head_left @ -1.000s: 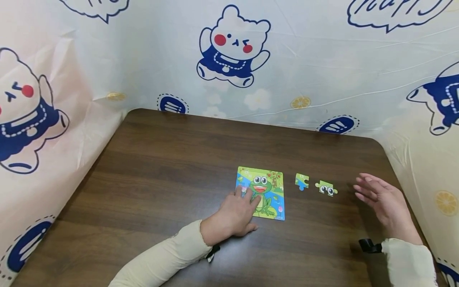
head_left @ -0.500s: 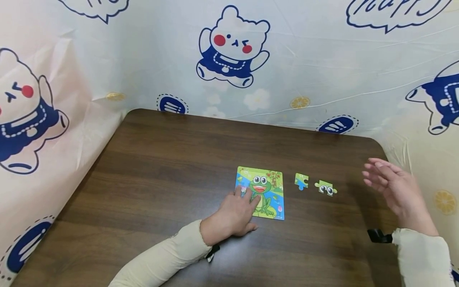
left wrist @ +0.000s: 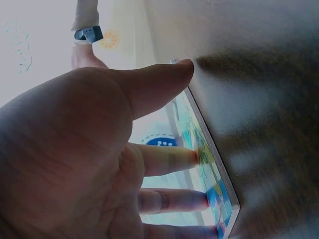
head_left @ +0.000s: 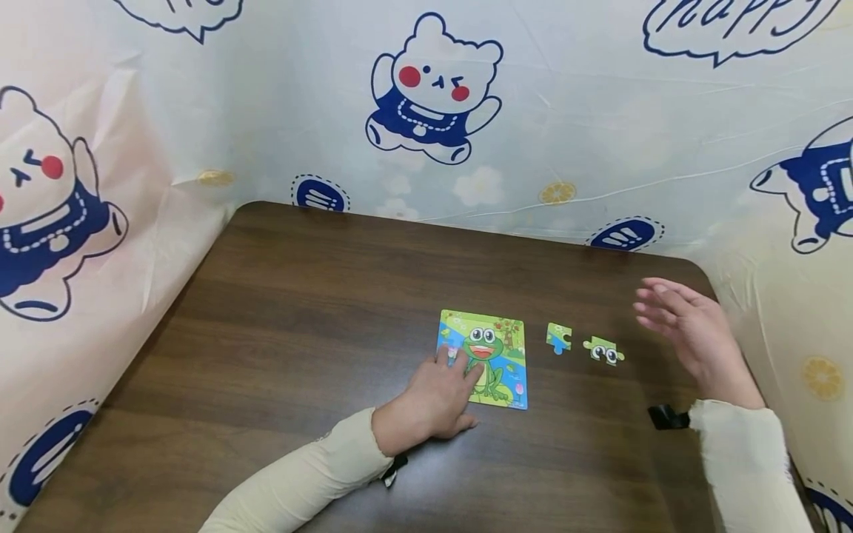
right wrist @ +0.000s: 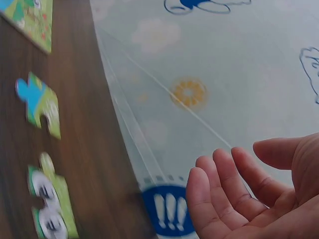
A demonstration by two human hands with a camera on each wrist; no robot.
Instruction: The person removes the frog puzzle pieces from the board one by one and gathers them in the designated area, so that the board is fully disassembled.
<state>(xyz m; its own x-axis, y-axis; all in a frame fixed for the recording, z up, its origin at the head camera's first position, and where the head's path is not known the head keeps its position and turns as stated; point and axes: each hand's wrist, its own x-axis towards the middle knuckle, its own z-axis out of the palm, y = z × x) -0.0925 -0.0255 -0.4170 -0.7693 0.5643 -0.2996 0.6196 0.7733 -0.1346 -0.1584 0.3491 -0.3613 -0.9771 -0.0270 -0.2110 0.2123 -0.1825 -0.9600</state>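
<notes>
My left hand (head_left: 429, 396) lies over the lower left of a square frog picture board (head_left: 503, 352), its straight fingers on the surface. In the left wrist view, those fingertips touch the printed face of the board (left wrist: 214, 174), while the thumb sits out beyond its edge. Empty and raised above the table's right side, my right hand (head_left: 696, 337) has its fingers relaxed. Nearest to it is a green jigsaw piece with two frog eyes (head_left: 603, 350). A green and blue jigsaw piece (head_left: 557, 335) lies between that one and the board, not touching either.
The brown wooden table (head_left: 300, 318) has rounded far corners. A pale cartoon-printed cloth (head_left: 280, 96) hangs behind it and along both sides. A black strap (head_left: 668, 417) shows at my right wrist.
My right hand drifted right and up, then came back left, and is now nearer the eye piece and farther from me. The left hand and the jigsaw pieces stay put.
</notes>
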